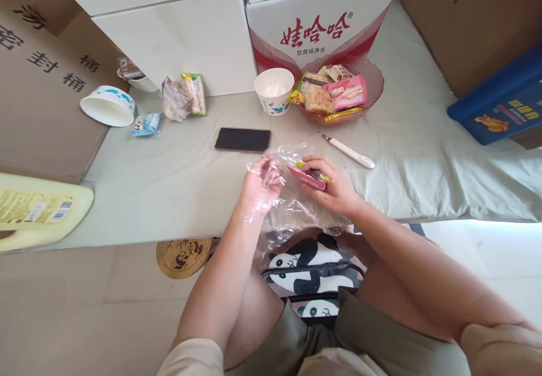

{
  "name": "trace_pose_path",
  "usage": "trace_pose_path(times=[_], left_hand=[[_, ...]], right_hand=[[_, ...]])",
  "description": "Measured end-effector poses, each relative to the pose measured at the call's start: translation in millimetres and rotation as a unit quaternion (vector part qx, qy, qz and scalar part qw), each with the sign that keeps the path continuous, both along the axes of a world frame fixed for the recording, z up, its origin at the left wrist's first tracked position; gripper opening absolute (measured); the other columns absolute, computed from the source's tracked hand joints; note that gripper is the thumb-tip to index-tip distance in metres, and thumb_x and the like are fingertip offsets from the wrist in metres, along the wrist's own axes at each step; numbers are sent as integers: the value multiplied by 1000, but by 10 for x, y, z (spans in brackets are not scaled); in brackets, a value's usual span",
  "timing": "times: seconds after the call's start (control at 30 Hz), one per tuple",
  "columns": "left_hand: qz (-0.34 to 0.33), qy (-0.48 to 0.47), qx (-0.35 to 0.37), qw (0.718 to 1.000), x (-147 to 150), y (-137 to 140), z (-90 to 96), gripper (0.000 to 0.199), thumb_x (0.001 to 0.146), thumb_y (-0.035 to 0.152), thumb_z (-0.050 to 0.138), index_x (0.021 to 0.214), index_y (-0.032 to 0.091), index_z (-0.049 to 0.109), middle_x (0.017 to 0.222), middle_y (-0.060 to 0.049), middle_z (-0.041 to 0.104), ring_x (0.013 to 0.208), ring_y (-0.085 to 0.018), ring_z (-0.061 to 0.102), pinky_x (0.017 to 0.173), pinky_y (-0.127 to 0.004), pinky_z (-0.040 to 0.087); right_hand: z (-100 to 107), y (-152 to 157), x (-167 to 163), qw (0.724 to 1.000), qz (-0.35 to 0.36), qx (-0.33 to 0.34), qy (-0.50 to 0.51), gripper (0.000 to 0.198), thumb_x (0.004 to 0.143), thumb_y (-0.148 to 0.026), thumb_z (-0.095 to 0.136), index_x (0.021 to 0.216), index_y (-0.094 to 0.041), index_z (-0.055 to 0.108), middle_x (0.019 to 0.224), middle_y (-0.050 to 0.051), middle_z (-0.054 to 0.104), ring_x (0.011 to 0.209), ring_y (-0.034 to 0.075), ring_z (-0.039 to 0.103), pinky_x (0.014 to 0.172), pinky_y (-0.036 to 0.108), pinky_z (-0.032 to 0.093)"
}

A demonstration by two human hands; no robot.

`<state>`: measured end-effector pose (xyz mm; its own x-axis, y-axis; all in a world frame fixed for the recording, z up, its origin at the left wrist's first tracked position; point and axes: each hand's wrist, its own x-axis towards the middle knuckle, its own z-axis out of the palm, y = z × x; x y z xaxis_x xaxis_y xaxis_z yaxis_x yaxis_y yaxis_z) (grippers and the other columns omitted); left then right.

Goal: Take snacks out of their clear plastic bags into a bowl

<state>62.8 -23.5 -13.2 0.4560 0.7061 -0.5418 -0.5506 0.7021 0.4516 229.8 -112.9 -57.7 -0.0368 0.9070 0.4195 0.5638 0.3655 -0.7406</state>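
My left hand (259,191) has its fingers curled in the clear film of a plastic bag (296,209), which drapes over the fingers and hangs past the table's front edge. Beside it, my right hand (336,189) is closed around snack packets (308,177) in pink and yellow wrappers, held at the bag's right side. How many packets the hand holds is not clear. Beyond the hands lie a black phone (243,139) and a white-handled cutter or peeler (349,151).
A pinkish bowl (375,91) of wrapped snacks stands near a paper cup (275,104) and a printed carton (315,31). Leftward are wrapped snacks (175,99), a blue packet (147,124), a tipped paper bowl (110,115) and a yellow jug (46,206). A blue container (499,102) is rightward.
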Motion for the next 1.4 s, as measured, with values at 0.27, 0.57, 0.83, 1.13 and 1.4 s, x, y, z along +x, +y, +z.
trace_pose_path(times=[0.27,0.57,0.83,1.13,1.4], left_hand=[[79,126,9,989,-111,170,84,16,87,12,50,72,18,49,51,9,38,32,-2,29,30,-15,16],[8,172,73,982,-95,169,59,11,84,16,57,74,18,53,53,8,44,35,-2,34,33,-15,13],[-85,252,220,939,-410,185,-136,60,78,59,76,126,27,58,97,-4,67,64,-11,62,47,-19,37],[59,555,438,705,-719,338,-330,46,80,16,69,123,24,55,115,-5,64,83,-15,65,74,-36,50],[-314,500,646,484,-504,-61,-207,40,83,29,74,122,22,66,134,-8,68,127,-28,61,112,-48,48]], right_hand=[[280,57,327,967,-243,67,33,26,91,-47,66,104,-25,63,109,10,68,106,29,67,99,54,54],[1193,706,923,919,-389,-57,30,47,83,-36,77,124,-27,56,122,12,66,103,27,62,98,51,50],[116,18,79,974,3,-66,-217,40,85,-13,48,120,-19,68,122,12,73,111,29,69,93,45,56],[209,-220,126,945,-40,-153,-285,31,96,-31,55,120,-22,72,135,9,68,82,23,73,66,39,57],[79,-215,377,948,-32,-109,-298,41,93,-32,61,130,-17,68,136,15,66,115,35,65,95,51,55]])
